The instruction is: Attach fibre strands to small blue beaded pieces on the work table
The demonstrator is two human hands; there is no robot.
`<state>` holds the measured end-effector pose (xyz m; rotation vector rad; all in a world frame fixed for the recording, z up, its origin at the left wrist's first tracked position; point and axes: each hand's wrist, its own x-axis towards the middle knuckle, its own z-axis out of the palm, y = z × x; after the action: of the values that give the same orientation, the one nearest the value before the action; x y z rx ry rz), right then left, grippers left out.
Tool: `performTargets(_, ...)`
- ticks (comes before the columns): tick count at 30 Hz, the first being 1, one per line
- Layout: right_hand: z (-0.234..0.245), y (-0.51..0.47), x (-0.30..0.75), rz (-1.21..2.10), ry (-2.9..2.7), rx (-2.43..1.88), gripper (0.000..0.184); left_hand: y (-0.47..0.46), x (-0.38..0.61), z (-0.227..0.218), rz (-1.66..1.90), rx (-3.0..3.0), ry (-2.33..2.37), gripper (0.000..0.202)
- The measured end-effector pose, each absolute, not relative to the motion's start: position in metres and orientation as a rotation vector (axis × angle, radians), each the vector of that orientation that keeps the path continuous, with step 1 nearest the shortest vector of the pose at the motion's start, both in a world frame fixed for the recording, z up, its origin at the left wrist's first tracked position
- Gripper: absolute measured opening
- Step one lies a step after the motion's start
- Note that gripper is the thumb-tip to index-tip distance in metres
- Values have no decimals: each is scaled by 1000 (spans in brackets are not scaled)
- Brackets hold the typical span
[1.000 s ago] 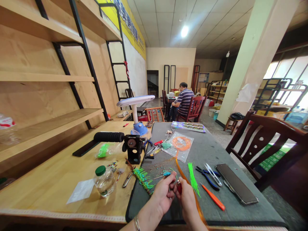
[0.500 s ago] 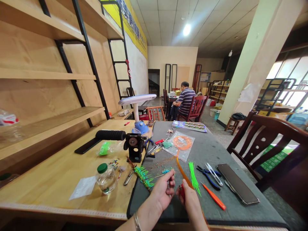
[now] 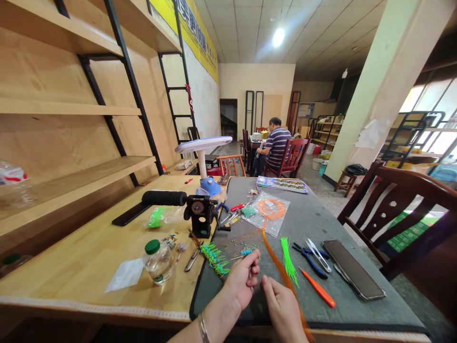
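My left hand (image 3: 243, 281) is pinched shut around a small metal piece I cannot make out, just above the grey mat (image 3: 321, 224). My right hand (image 3: 282, 305) is beside it, fingers curled closed; what it holds is hidden. A long bundle of orange strands (image 3: 276, 264) runs from the clear bag (image 3: 267, 212) past my right hand toward the table's front edge. A row of green and blue tufts (image 3: 214, 255) lies just left of my left hand. A bunch of bright green strands (image 3: 287, 259) lies to the right.
Blue pliers (image 3: 307, 255), small snips (image 3: 317, 247), an orange tool (image 3: 317, 293) and a phone (image 3: 353, 276) lie at the right. A black vise (image 3: 198, 216), a green-capped jar (image 3: 157, 259), a lamp (image 3: 205, 162) and shelves stand left. A wooden chair (image 3: 400, 200) is right; a seated person (image 3: 273, 147) is far back.
My hands have drawn slightly apart and the small red item at my right fingers is no longer visible. The view has tilted up a little.
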<state>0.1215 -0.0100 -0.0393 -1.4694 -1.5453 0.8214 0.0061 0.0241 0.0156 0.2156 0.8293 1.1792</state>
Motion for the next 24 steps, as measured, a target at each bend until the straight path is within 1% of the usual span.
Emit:
performTargets(4, -40, -4, 120, 1097, -1364, -1382, 66, 21, 7, 13, 1187, 229, 836, 13)
performTargets(6, -38, -3, 119, 1122, -1340, -1358, 68, 21, 7, 10, 1186, 230, 843, 14)
performTargets(7, -37, -4, 119, 1078, -1374, -1356, 66, 21, 7, 9, 1183, 231, 841, 15)
performTargets(9, -36, -6, 120, 883, -1523, -1377, 56, 20, 7, 7, 1186, 248, 838, 18)
performTargets(12, -36, -11, 122, 436, -1820, -1445, 35, 20, 5, 7, 1246, 325, 867, 26)
performTargets(14, -37, -14, 124, 194, -1958, -1472, 25, 19, 4, 8, 1291, 383, 907, 32)
performTargets(15, -38, -15, 125, 124, -2002, -1472, 21, 19, 3, 9, 1304, 407, 926, 34)
performTargets(17, -38, -15, 127, 96, -2039, -1432, 15, 18, 3, 10, 1312, 443, 952, 38)
performTargets(20, -33, -14, 128, 296, -1944, -1308, 16, 18, 3, 9, 1331, 479, 976, 40)
performTargets(24, -19, -8, 127, 924, -1513, -1213, 31, 14, 4, 8, 1351, 535, 1049, 40)
